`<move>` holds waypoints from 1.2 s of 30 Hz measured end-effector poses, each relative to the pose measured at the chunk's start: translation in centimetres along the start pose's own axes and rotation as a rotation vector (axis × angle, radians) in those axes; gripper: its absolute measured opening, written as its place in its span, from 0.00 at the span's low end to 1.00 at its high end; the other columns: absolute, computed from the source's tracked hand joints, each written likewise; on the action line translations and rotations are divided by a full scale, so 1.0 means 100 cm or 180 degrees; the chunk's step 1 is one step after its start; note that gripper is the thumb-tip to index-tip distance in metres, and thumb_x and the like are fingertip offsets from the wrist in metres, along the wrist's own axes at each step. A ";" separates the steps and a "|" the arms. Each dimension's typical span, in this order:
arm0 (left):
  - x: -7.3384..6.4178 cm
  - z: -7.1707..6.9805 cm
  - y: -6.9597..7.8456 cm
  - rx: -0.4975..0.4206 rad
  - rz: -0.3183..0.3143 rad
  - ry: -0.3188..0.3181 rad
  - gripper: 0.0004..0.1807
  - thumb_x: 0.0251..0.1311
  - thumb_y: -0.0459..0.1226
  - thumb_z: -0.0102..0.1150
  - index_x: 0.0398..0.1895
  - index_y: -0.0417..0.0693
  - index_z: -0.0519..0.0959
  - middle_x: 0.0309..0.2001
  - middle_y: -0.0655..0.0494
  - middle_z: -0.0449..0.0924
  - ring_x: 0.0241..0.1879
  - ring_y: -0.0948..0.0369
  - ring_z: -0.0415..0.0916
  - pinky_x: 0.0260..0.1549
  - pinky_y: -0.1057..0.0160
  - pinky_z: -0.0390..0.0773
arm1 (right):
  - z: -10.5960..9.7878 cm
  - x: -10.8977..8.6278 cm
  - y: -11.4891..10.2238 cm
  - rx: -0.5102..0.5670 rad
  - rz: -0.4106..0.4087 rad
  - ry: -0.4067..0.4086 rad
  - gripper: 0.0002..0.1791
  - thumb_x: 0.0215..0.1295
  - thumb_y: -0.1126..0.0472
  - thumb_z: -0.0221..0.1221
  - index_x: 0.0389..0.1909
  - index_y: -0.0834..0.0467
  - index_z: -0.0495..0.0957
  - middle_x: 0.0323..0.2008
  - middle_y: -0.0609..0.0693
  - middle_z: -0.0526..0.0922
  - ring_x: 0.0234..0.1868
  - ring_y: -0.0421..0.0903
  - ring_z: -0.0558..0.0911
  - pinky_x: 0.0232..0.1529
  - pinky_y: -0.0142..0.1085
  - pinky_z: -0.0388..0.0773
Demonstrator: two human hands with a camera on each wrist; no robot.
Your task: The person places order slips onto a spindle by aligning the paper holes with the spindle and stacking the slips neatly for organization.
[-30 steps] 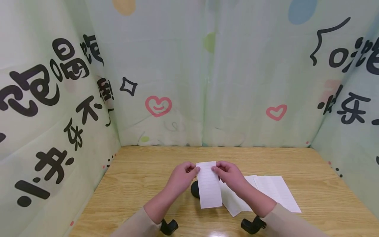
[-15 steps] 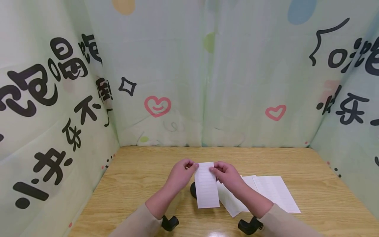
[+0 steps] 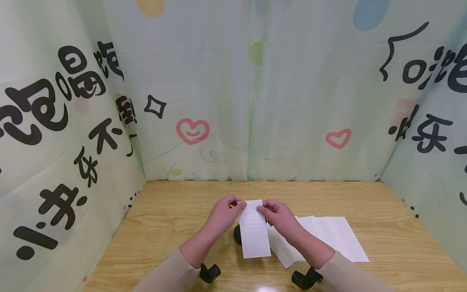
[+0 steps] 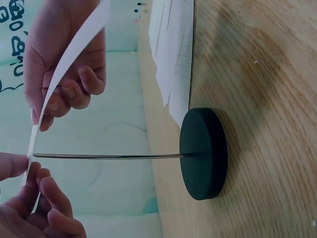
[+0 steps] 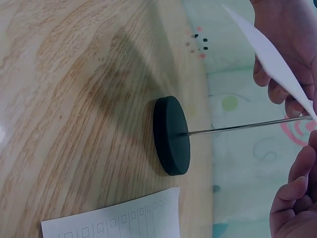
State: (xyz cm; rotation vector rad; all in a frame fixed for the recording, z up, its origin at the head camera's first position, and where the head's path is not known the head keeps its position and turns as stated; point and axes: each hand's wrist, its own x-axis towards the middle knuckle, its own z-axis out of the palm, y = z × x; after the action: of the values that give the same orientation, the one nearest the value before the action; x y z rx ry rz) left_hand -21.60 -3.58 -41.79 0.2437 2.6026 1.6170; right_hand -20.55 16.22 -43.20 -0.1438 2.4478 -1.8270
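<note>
Paper slip (image 3: 254, 229), lined and narrow, hangs above the wooden table (image 3: 383, 243), pinched at its top corners by the left hand (image 3: 222, 215) and right hand (image 3: 279, 217), touching the tip of a spike holder (image 4: 203, 153). Pressed off-centre, it could tear or tip the round base; loose sheets (image 3: 335, 237) lie just right.

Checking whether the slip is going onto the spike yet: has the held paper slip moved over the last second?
Yes. The paper slip has shifted slightly left, covering more of the black base behind it.
</note>
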 end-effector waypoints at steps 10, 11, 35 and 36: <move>0.002 0.001 -0.002 0.0054 0.0015 -0.0039 0.11 0.67 0.48 0.59 0.37 0.52 0.80 0.37 0.57 0.77 0.31 0.57 0.72 0.29 0.59 0.72 | 0.000 0.002 0.001 0.0059 0.0044 0.0041 0.09 0.71 0.59 0.58 0.40 0.63 0.79 0.23 0.46 0.77 0.25 0.43 0.70 0.30 0.36 0.69; 0.002 0.001 -0.001 0.0057 0.0013 -0.0042 0.11 0.67 0.48 0.59 0.37 0.52 0.80 0.36 0.57 0.77 0.31 0.57 0.72 0.29 0.59 0.72 | 0.000 0.002 0.001 0.0066 0.0049 0.0042 0.10 0.71 0.59 0.58 0.40 0.63 0.79 0.23 0.46 0.77 0.24 0.43 0.70 0.29 0.36 0.69; 0.001 0.004 -0.004 0.0031 0.0127 -0.0080 0.09 0.68 0.45 0.60 0.36 0.49 0.81 0.32 0.57 0.77 0.31 0.58 0.71 0.29 0.60 0.72 | 0.003 0.002 0.004 0.0059 0.0138 0.0083 0.07 0.71 0.61 0.57 0.37 0.62 0.78 0.21 0.47 0.76 0.24 0.45 0.70 0.29 0.36 0.68; 0.001 0.004 -0.004 0.0032 0.0125 -0.0074 0.09 0.68 0.45 0.60 0.37 0.49 0.81 0.33 0.57 0.77 0.31 0.58 0.71 0.29 0.60 0.72 | 0.003 0.002 0.004 0.0058 0.0129 0.0082 0.07 0.71 0.61 0.57 0.37 0.62 0.78 0.21 0.47 0.76 0.24 0.45 0.70 0.29 0.36 0.68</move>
State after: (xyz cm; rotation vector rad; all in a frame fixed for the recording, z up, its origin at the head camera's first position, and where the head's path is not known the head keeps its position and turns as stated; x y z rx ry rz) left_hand -21.72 -3.38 -42.29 0.3142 2.6053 1.6036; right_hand -20.71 16.02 -43.65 -0.0692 2.4317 -1.8452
